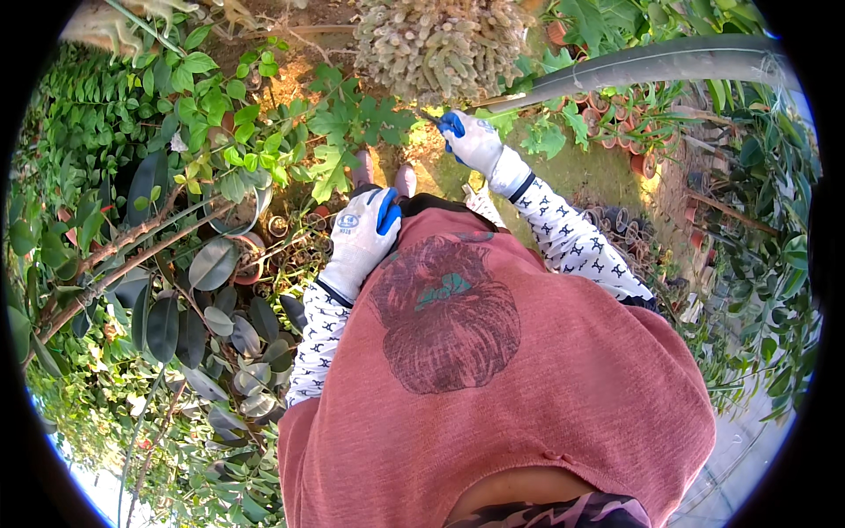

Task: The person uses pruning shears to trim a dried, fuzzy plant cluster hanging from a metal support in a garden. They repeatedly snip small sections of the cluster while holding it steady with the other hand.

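My right hand, in a white knit glove with a blue coated palm, is closed around a small dark tool. Only its narrow tip shows, perhaps the blades of shears; the glove covers the rest. That tip points left, just below a big clump of stubby cactus stems. Lobed green leaves spread to the left of the tip. Against my thigh, beside the hem of my red shirt, lies my left hand in a matching glove. Its fingers are bent, and their inner side is hidden.
A thick grey curved pipe or bar crosses at upper right. Small terracotta pots stand in groups beyond it. At left, woody branches and dark broad leaves crowd close to my arm. My shoes are on the ground between plants.
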The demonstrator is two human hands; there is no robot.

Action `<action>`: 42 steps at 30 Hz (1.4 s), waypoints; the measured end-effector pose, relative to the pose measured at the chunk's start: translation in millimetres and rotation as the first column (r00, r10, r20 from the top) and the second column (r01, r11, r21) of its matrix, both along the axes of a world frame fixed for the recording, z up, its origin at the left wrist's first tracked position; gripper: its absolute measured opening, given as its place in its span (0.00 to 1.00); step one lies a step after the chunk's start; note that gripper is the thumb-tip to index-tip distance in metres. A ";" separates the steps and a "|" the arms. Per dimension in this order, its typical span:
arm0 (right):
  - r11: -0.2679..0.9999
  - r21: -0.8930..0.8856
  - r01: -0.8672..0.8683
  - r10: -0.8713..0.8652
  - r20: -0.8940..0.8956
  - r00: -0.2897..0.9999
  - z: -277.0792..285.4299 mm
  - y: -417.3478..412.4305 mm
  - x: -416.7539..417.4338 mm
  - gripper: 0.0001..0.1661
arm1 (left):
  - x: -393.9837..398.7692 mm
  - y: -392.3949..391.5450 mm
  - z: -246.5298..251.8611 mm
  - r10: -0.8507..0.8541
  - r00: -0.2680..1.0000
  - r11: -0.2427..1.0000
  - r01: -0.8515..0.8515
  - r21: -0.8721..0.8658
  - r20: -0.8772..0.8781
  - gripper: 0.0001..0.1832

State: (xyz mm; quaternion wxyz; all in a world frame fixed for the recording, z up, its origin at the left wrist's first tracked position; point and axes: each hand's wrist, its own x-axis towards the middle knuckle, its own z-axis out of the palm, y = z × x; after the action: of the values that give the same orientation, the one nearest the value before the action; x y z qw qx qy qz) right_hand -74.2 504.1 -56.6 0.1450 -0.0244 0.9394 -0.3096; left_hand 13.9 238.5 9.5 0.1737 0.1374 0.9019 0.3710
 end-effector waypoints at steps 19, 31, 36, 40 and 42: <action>0.901 -0.281 0.331 -0.261 0.259 0.930 22.9 6.0 19.8 0.12 | 3.5 -4.0 -5.2 0.004 1.000 1.000 -0.004 0.020 -0.013 0.24; 0.852 -0.363 0.376 -0.263 0.325 0.909 31.7 -6.7 22.1 0.13 | 8.5 -3.5 -6.6 0.041 0.999 0.999 -0.042 0.029 0.006 0.24; 0.549 -0.617 0.564 -0.393 0.405 0.826 10.7 2.1 23.5 0.11 | 8.3 -0.8 -9.0 0.042 0.999 0.998 -0.043 0.036 0.022 0.23; 0.492 -0.630 0.601 -0.412 0.439 0.798 8.5 0.2 18.8 0.10 | 8.1 -0.1 -10.0 0.037 0.999 0.998 -0.036 0.042 -0.010 0.23; 0.485 -0.632 0.604 -0.414 0.442 0.796 8.6 -0.8 16.4 0.10 | 7.3 -0.3 -10.2 0.037 0.999 0.999 -0.037 0.038 0.000 0.22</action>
State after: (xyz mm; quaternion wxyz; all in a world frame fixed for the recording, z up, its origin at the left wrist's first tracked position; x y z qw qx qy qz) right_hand -57.8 503.3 -48.0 0.1301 0.2355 0.6655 -0.6962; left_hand 21.2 238.2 -0.7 0.1636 0.1241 0.8971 0.3913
